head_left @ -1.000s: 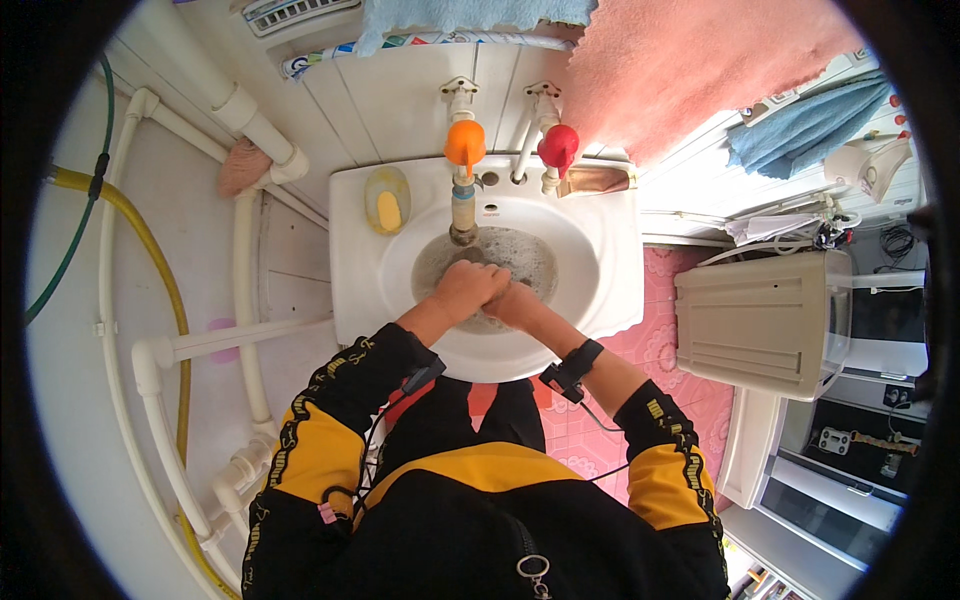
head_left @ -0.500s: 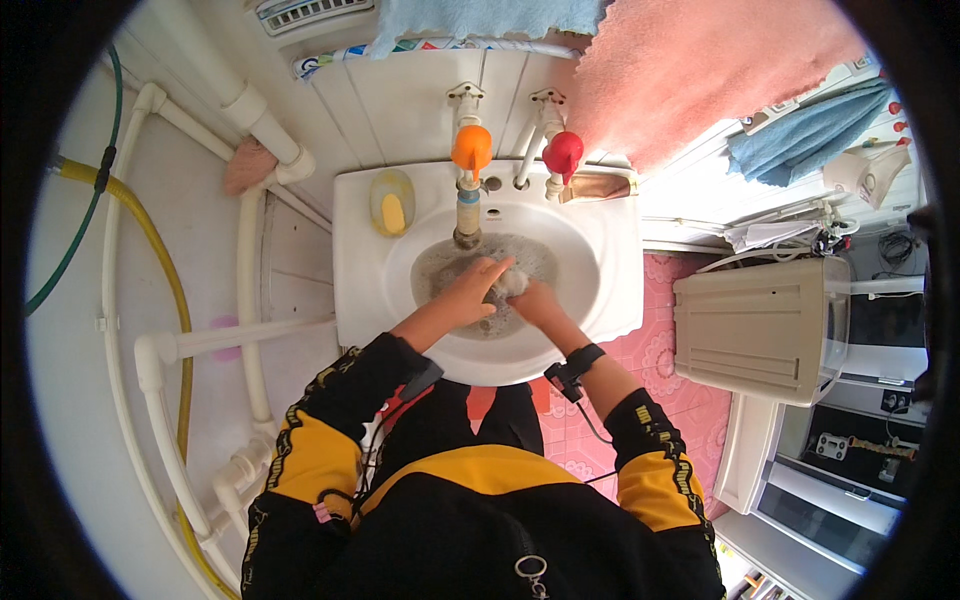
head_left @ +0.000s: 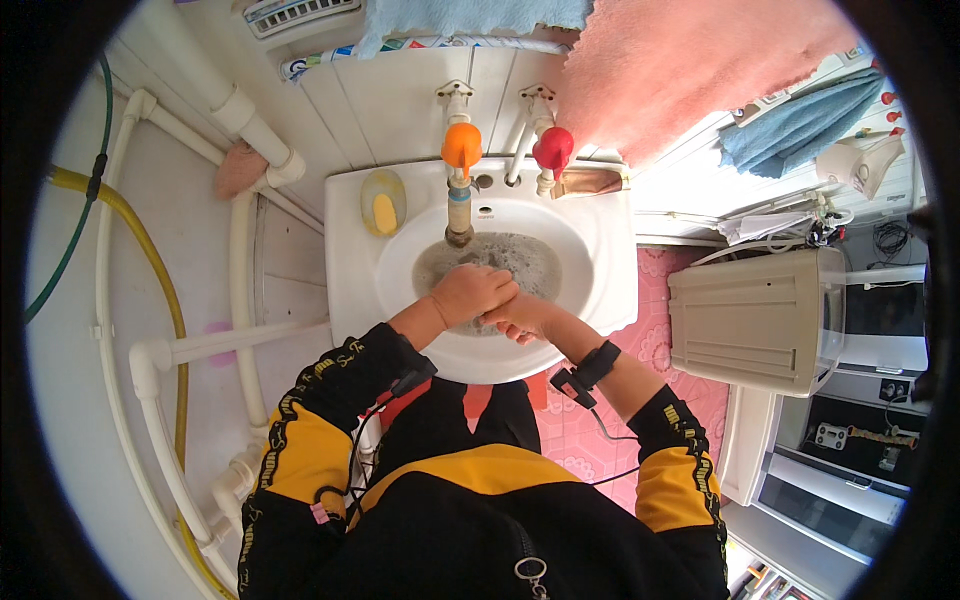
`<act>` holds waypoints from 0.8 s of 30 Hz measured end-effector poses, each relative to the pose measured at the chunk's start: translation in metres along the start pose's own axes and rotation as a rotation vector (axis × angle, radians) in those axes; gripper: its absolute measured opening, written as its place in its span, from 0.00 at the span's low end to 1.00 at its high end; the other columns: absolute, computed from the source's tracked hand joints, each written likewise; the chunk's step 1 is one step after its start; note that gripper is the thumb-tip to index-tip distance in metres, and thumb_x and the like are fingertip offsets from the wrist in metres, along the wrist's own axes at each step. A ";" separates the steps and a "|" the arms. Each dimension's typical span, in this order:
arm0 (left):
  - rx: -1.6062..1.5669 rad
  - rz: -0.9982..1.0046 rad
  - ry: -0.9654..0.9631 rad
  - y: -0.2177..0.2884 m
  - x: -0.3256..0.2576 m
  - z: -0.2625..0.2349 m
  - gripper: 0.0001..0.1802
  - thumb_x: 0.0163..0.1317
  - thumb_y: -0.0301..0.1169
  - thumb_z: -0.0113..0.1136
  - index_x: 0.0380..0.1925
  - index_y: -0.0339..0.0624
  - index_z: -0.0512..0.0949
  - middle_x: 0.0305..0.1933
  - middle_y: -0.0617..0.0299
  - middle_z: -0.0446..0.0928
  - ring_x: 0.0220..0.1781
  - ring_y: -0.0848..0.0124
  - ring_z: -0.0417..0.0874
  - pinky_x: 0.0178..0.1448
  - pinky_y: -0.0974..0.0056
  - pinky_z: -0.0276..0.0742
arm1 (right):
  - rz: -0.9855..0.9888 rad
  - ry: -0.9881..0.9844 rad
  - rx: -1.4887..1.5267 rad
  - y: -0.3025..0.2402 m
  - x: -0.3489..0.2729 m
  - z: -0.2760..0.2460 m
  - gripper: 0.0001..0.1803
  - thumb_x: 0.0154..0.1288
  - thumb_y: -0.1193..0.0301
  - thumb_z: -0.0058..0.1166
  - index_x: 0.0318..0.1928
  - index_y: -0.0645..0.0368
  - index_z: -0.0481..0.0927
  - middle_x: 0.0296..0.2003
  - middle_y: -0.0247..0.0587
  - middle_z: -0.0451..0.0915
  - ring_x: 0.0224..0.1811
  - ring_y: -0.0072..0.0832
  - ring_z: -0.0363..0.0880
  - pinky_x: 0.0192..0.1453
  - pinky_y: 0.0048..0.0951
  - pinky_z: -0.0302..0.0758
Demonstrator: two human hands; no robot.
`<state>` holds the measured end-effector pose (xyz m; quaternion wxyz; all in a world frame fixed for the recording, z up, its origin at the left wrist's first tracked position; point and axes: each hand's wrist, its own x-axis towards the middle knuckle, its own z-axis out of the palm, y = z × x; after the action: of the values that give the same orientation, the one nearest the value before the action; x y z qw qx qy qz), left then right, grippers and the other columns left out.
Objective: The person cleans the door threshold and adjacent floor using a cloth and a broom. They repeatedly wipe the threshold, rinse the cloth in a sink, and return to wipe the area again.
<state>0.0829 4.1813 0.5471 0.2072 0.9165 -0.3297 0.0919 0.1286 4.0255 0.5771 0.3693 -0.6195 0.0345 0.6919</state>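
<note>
Head view: my left hand lies clasped over my right hand above the sink, mid-wash, I judge; tap at 12 o'clock.

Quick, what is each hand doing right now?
Left hand: closed over the right hand, above the sink.
Right hand: partly covered by the left; whether it is open cannot be told.

White panelled wall, pink patterned floor, perhaps a beige cabinet beside.
</note>
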 end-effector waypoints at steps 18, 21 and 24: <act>-0.025 -0.595 -0.362 -0.014 0.014 0.029 0.07 0.45 0.34 0.60 0.23 0.44 0.79 0.24 0.52 0.79 0.29 0.52 0.81 0.34 0.49 0.76 | -0.386 0.843 -1.234 0.002 0.047 -0.015 0.10 0.57 0.67 0.49 0.38 0.58 0.72 0.27 0.45 0.82 0.31 0.43 0.82 0.34 0.41 0.77; -0.096 -0.663 -0.346 -0.010 0.011 0.029 0.05 0.43 0.32 0.61 0.20 0.44 0.81 0.25 0.51 0.80 0.31 0.52 0.82 0.38 0.51 0.77 | -0.390 0.807 -1.305 0.004 0.050 -0.018 0.13 0.55 0.63 0.51 0.39 0.57 0.70 0.27 0.44 0.82 0.30 0.43 0.82 0.32 0.42 0.76; -0.174 -0.748 -0.392 -0.009 0.009 0.032 0.09 0.43 0.34 0.62 0.24 0.42 0.81 0.26 0.51 0.80 0.33 0.51 0.81 0.39 0.51 0.76 | -0.458 0.790 -1.384 0.005 0.051 -0.021 0.13 0.55 0.63 0.51 0.38 0.56 0.70 0.25 0.41 0.81 0.27 0.43 0.81 0.30 0.42 0.75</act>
<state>0.0967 4.1688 0.5180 0.2363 0.9521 -0.0145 -0.1936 0.1457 4.0352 0.5258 -0.0030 -0.8960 -0.3986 0.1958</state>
